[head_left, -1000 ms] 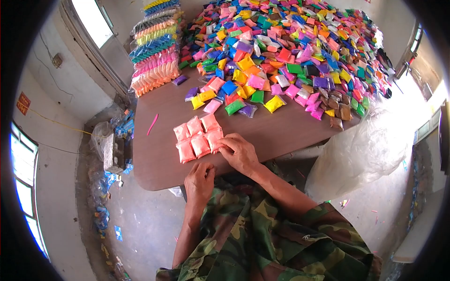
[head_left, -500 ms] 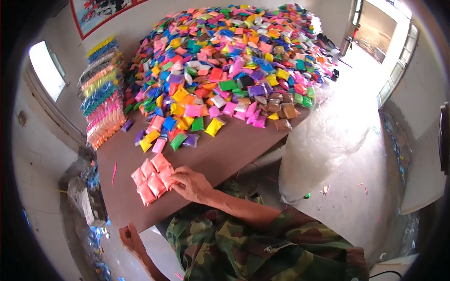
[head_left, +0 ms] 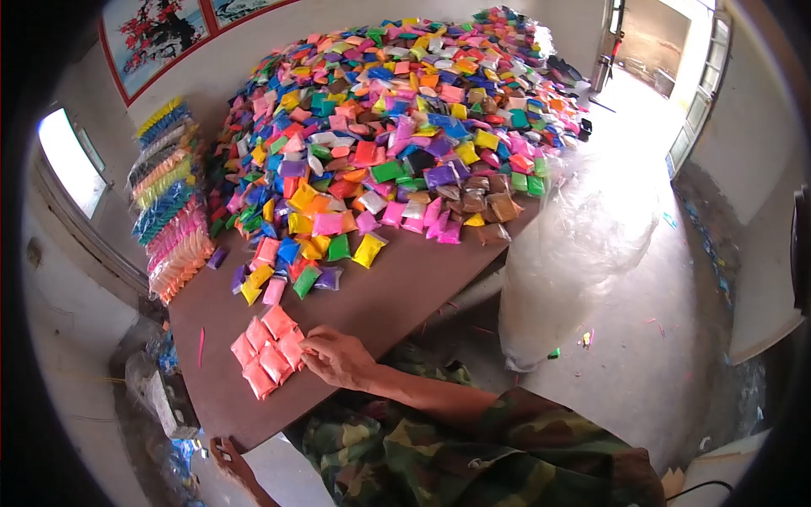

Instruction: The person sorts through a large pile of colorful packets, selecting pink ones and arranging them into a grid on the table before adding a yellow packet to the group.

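A block of several coral-pink packets (head_left: 269, 353) lies in two neat rows on the brown table (head_left: 397, 287), near its front edge. At the right side of this block is my right hand (head_left: 340, 357), thumb and fingers closed on the edge of a packet. My left hand (head_left: 230, 456) hangs low by the table's near left corner, its fingers somewhat apart and nothing seen in them. A thin pink strip (head_left: 201, 346) rests to the left of the block.
A large heap of multicoloured packets (head_left: 380, 144) covers the back of the table. Layered packets in clear wrap (head_left: 173, 203) stand at its left. A big clear plastic bag (head_left: 574, 262) hangs off the right side. Scraps lie on the floor (head_left: 608, 389); a doorway (head_left: 650, 51) opens at the back right.
The view has shifted, so the table and heap sit lower and farther left. My left hand has dropped lower and its fingers have loosened. My right hand stays at the coral-pink packets.
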### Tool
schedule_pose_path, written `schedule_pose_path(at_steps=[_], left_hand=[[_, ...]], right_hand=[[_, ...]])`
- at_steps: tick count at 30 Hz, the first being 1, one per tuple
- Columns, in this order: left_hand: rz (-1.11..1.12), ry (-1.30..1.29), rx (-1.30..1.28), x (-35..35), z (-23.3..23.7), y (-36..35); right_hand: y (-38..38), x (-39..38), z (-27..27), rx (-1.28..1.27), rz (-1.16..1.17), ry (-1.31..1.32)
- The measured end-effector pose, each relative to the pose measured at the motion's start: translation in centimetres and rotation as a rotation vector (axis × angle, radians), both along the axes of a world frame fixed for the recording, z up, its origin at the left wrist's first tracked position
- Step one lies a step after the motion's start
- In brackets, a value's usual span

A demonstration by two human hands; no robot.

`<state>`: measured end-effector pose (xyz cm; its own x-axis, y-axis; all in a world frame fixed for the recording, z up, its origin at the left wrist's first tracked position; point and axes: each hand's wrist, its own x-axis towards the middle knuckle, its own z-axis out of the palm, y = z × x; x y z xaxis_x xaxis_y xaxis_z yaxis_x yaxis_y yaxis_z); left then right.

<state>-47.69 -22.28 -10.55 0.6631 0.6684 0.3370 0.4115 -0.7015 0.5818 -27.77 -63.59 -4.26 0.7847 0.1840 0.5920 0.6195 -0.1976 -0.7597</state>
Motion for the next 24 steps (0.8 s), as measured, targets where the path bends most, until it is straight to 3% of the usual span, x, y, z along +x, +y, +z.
schedule_pose_path(at_steps=[4, 7, 10, 19, 24], left_hand=[[0.073, -0.147, -0.102, 0.4, 0.2, -2.9], [0.232, -0.105, -0.398, 0.7, 0.6, -3.3], [0.194, -0.264, -0.652, 0.4, -1.3, -2.7], [0.208, -0.548, -0.753, 1.1, -2.9, -3.5], [0.211, -0.551, -0.717, 1.2, -2.3, -4.5]], right_hand=[[0.1, 0.0, 0.0, 0.032, 0.008, 0.012], [0.2, -0.1, 0.1, 0.065, -0.002, 0.051], [0.1, -0.1, 0.2, 0.088, -0.002, 0.041], [0.1, 0.1, -0.1, 0.075, -0.022, 0.016], [-0.1, 0.0, 0.1, 0.113, 0.017, 0.06]])
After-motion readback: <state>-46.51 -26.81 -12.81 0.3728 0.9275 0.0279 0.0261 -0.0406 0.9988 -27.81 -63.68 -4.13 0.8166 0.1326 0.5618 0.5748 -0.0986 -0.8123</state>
